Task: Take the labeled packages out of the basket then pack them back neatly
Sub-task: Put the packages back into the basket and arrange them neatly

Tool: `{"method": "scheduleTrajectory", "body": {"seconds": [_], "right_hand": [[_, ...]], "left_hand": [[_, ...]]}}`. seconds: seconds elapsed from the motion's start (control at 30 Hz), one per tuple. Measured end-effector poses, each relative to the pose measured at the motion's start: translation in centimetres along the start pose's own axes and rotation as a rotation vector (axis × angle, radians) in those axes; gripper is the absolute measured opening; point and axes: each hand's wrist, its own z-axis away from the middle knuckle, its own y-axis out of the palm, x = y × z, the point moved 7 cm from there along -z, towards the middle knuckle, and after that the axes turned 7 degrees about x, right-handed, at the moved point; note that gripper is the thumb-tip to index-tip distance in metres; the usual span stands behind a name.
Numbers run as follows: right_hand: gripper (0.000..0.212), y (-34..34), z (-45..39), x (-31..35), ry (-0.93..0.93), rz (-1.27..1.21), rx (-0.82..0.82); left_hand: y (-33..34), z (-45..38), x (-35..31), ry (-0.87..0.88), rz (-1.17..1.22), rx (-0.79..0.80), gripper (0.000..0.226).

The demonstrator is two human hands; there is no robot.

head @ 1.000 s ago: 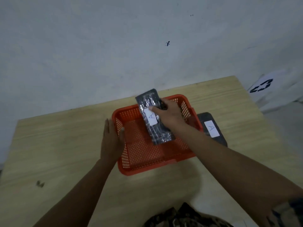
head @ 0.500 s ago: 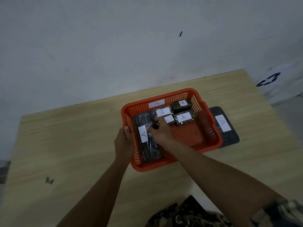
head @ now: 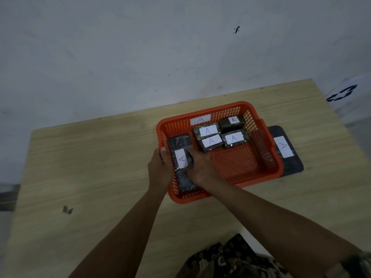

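Laid down now: long package (head: 181, 160) flat in basket (head: 278, 167), left side, long way front to back. Right hand (head: 197, 167) grip resting closed on it. Left hand (head: 159, 170) grip clamped on rim.

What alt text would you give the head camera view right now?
A right hand presses a long labeled package into an orange basket holding four small packages, while the left hand steadies its rim. Another package lies on the wooden table beside it.

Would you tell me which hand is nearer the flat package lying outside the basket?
Right. The right hand is inside the basket, left of the flat package; the left hand grips the basket's far-left rim.
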Motion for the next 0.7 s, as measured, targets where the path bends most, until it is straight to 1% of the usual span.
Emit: {"method": "scheduleTrajectory", "body": {"seconds": [0.13,0.23,0.3,0.4,0.47,0.53,0.6,0.7], "right_hand": [[0.059,-0.2,-0.5,0.2,0.007,-0.024,0.004],[0.060,-0.6,-0.1,0.2,-0.014,0.047,-0.004],[0.054,-2.2,0.6,0.1,-0.044,0.103,-0.094],[0.040,-6.2,1.8,-0.2,-0.123,0.147,-0.309],[0.030,-9.3,2.8,-0.8,-0.149,0.155,-0.441],[0.026,-12.3,3.7,-1.9,-0.139,0.138,-0.554],[0.023,-15.2,4.7,-3.6,-0.119,0.092,-0.656],[0.021,-18.6,5.9,-6.6,-0.052,0.043,-0.752]], "left_hand": [[0.0,0.0,-0.2,-0.002,-0.002,0.027,0.031],[-0.1,-0.1,-0.5,0.022,-0.045,0.051,0.036],[-0.2,0.0,-0.9,0.048,-0.086,0.049,0.040],[-0.9,-0.4,-1.9,0.023,-0.248,-0.045,0.059],[-0.6,-1.2,-4.0,0.124,-0.366,-0.076,0.059],[0.7,-2.1,-6.8,0.267,-0.488,-0.056,0.055],[2.8,-3.2,-9.4,0.387,-0.582,-0.003,0.051],[6.9,-4.5,-12.8,0.510,-0.631,0.121,0.049]]}}
